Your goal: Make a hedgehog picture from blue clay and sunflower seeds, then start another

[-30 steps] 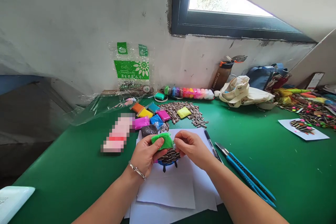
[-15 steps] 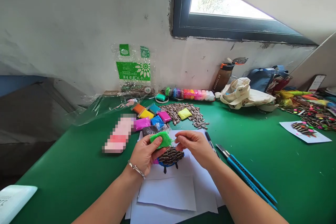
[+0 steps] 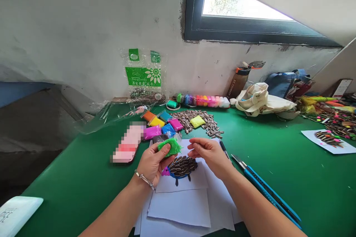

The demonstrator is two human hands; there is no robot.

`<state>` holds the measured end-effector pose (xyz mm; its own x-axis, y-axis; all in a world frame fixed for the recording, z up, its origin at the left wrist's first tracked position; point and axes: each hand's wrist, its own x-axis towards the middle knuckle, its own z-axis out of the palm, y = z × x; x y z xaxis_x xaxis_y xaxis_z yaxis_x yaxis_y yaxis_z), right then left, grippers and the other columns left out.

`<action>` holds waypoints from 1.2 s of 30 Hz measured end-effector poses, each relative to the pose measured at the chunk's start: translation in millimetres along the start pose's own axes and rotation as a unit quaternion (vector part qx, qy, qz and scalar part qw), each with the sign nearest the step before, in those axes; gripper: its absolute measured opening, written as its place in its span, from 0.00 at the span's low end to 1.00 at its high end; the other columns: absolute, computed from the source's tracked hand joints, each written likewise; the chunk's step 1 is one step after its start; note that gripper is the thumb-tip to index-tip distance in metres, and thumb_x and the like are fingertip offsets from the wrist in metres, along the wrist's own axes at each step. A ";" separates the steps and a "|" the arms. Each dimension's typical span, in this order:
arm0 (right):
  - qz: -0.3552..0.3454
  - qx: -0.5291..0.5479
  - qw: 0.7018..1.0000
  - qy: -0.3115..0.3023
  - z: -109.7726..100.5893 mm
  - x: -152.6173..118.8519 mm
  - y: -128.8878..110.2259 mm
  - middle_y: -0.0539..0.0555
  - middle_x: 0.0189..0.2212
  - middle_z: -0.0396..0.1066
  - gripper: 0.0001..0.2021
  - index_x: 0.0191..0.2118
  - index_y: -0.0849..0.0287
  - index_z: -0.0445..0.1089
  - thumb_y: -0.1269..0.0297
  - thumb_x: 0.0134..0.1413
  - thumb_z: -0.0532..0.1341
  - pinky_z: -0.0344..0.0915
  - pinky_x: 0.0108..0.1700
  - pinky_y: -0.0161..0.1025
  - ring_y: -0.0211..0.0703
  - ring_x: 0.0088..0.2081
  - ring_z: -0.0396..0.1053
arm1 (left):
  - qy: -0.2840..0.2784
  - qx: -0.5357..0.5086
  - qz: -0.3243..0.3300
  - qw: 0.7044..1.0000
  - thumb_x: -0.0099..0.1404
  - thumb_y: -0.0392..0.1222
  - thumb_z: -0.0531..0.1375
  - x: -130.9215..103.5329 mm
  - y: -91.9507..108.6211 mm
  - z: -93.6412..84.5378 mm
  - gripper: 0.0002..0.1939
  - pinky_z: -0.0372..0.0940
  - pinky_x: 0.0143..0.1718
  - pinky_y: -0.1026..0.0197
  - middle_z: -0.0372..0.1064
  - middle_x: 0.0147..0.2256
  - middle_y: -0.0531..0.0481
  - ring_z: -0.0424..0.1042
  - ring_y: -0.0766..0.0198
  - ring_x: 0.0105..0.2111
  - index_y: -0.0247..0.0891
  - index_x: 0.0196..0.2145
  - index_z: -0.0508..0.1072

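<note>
A person's bare hands work over a seed-covered hedgehog (image 3: pixel 182 167) with a pink face and blue edging, lying on white paper (image 3: pixel 178 207) spread across a green tabletop (image 3: pixel 69 177). The left hand (image 3: pixel 152 163), a bracelet (image 3: pixel 144 179) at its wrist, grasps a bright green packet (image 3: pixel 170 147) in clear wrapping, thumb pressed on top, just beyond the hedgehog's face. The right hand (image 3: pixel 207 151), fingers curled toward the thumb, hangs beyond the hedgehog's right end, apart from the packet; whether its fingertips pinch anything cannot be told.

Beyond the hedgehog and to its left lie more wrapped packets, among them black (image 3: pixel 160 138), magenta (image 3: pixel 152 132) and orange (image 3: pixel 148 116). Farther beyond it, a yellow packet (image 3: pixel 197 121) rests on loose striped seeds (image 3: pixel 183 120). To the hedgehog's right are a dark pen (image 3: pixel 223 147) and, farther out, a blue-handled cutter (image 3: pixel 267 189). A brown bottle (image 3: pixel 237 83) and a cream cloth bag (image 3: pixel 254 100) stand well beyond the hedgehog to the right; a pixelated pink object (image 3: pixel 126 143) lies to its left.
</note>
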<state>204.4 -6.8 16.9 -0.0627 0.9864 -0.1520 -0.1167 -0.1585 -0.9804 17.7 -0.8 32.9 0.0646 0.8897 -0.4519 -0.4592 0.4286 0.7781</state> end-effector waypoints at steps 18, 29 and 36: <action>-0.031 -0.082 0.996 0.015 -3.9 -0.9 -3.1 0.52 0.23 0.70 0.15 0.29 0.62 0.69 0.53 0.51 0.59 0.62 0.25 0.33 0.35 0.21 0.67 | -0.005 -0.005 0.009 1.000 0.60 0.28 0.59 3.2 1.2 -3.3 0.04 0.73 0.27 0.67 0.75 0.28 0.44 0.76 0.62 0.26 0.30 0.35 0.72; -0.024 -0.002 1.000 0.013 -8.0 -2.3 -12.8 0.52 0.30 0.72 0.15 0.37 0.61 0.70 0.58 0.43 0.65 0.65 0.34 0.37 0.38 0.29 0.69 | 0.001 -0.009 0.010 1.000 0.60 0.28 0.59 1.3 1.9 -1.8 0.04 0.73 0.28 0.67 0.75 0.28 0.45 0.76 0.62 0.27 0.30 0.33 0.72; -0.038 -0.091 0.994 0.039 -12.2 -3.8 -13.3 0.44 0.14 0.59 0.16 0.22 0.61 0.64 0.53 0.47 0.62 0.49 0.19 0.30 0.29 0.17 0.55 | -0.004 -0.012 0.006 1.000 0.59 0.28 0.60 2.6 1.6 -3.1 0.04 0.73 0.27 0.66 0.75 0.28 0.44 0.76 0.61 0.27 0.30 0.34 0.72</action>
<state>218.3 -7.9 29.0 0.0163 0.9968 -0.0784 0.0645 -0.0793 -0.9948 14.5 1.7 31.6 0.0660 0.8965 -0.4382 -0.4810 0.4133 0.7732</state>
